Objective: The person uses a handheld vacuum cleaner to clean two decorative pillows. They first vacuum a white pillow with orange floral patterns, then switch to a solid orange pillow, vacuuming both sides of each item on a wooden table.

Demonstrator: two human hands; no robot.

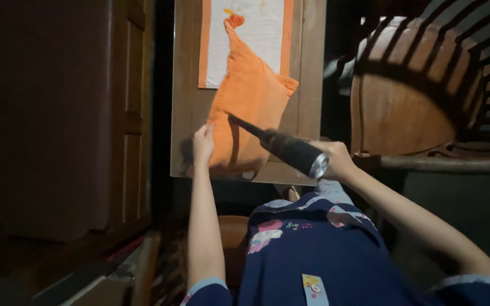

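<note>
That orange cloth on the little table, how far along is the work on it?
The orange cloth already lies spread on the wooden table, overlapping a white mat. In hand: the left hand pins its near edge while the right hand points a dark nozzled tool at it. How much remains cannot be told.

One orange cloth [250, 107], one white mat [245, 39], one dark tapered tool [282, 146], one wooden table [307, 85], one wooden chair [421, 107]

bare table strip [308, 85] right of orange cloth [250, 102], chair [421, 96] crowding right, cabinet [75, 113] left
</note>
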